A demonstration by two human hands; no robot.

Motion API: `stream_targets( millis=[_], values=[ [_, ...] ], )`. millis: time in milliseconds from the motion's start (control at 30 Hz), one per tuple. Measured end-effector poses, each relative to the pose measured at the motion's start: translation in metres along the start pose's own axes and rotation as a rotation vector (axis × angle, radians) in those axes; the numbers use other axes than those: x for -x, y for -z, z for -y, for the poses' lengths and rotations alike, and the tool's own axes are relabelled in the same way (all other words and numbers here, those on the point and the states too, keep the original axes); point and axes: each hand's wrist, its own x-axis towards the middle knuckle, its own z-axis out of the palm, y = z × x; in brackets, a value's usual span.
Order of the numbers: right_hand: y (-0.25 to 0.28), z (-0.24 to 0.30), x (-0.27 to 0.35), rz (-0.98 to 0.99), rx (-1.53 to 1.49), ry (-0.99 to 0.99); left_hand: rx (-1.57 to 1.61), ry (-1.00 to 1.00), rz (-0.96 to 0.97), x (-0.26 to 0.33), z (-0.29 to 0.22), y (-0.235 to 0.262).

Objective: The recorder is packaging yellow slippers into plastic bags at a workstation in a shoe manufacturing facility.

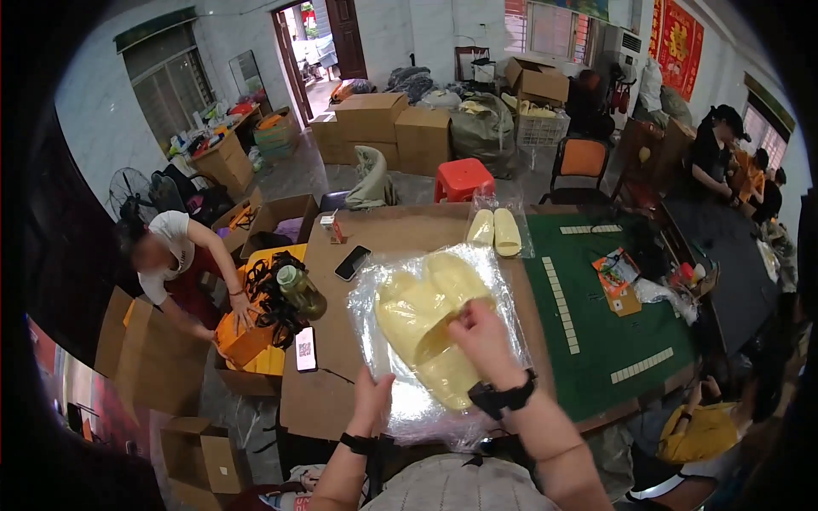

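A clear plastic bag (400,294) lies on the brown table (341,396) in front of me, with a pair of pale yellow slippers (417,319) in it. My left hand (372,403) grips the bag's near left edge. My right hand (483,339) rests on top of the slippers, its fingers pinched on them through the opening. Both wrists wear black bands. A second bagged pair of pale slippers (496,230) lies at the far side of the table.
Two phones (352,262) (306,348) and a green bottle (301,291) sit at the table's left. A green game table (613,341) with tile rows adjoins on the right. A person (175,255) bends over open cartons on the left; stacked boxes, a red stool and other people stand beyond.
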Motion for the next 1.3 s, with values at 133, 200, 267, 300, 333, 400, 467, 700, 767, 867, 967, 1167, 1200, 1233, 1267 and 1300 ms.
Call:
stream_targets(
  millis=[133, 200, 267, 300, 333, 400, 467, 700, 767, 867, 967, 1167, 1200, 1233, 1267, 1300],
  values=[
    [-0.077, -0.093, 0.022, -0.067, 0.198, -0.052, 0.203, 0.138, 0.047, -0.01, 0.009, 0.002],
    [-0.083, -0.088, 0.031, 0.01, 0.195, -0.156, 0.295, 0.085, 0.06, -0.022, 0.032, 0.007],
    [-0.063, -0.074, 0.042, 0.016, 0.136, -0.023, 0.386, 0.036, 0.082, -0.026, 0.046, 0.012],
    [-0.049, -0.068, 0.047, 0.014, 0.068, 0.114, 0.183, 0.058, 0.093, -0.027, 0.04, 0.016],
    [-0.027, -0.051, 0.049, -0.001, 0.1, 0.044, -0.018, 0.084, 0.095, -0.028, 0.039, 0.02],
    [0.02, -0.057, 0.047, -0.128, 0.33, 0.081, 0.042, 0.057, 0.095, -0.027, 0.033, 0.021],
    [0.047, -0.095, 0.045, -0.229, 0.524, 0.191, 0.092, -0.118, 0.08, -0.036, 0.063, 0.021],
    [0.048, -0.164, 0.067, 0.051, -0.034, -0.317, 0.23, 0.113, 0.177, -0.041, 0.054, 0.025],
    [0.045, -0.146, 0.076, 0.03, 0.18, -0.373, 0.048, 0.177, 0.204, -0.049, 0.061, 0.034],
    [0.044, -0.142, 0.081, -0.184, 0.46, -0.124, -0.066, 0.084, 0.248, -0.042, 0.042, 0.04],
    [0.056, -0.098, 0.081, -0.412, 0.566, 0.174, -0.417, 0.094, 0.189, -0.024, -0.024, 0.055],
    [0.069, 0.009, 0.065, 0.009, 0.305, 0.202, -0.468, -0.351, 0.019, -0.009, -0.109, 0.078],
    [0.064, 0.016, 0.057, 0.025, 0.345, 0.309, -0.291, -0.351, 0.151, -0.012, -0.123, 0.071],
    [0.057, 0.015, 0.049, 0.024, 0.343, 0.309, -0.112, -0.349, 0.282, -0.016, -0.132, 0.062],
    [0.047, 0.012, 0.038, 0.096, 0.369, 0.328, -0.149, -0.402, 0.312, -0.022, -0.136, 0.053],
    [0.035, 0.003, 0.028, 0.159, 0.402, 0.346, -0.272, -0.444, 0.334, -0.031, -0.135, 0.041]
  ],
)
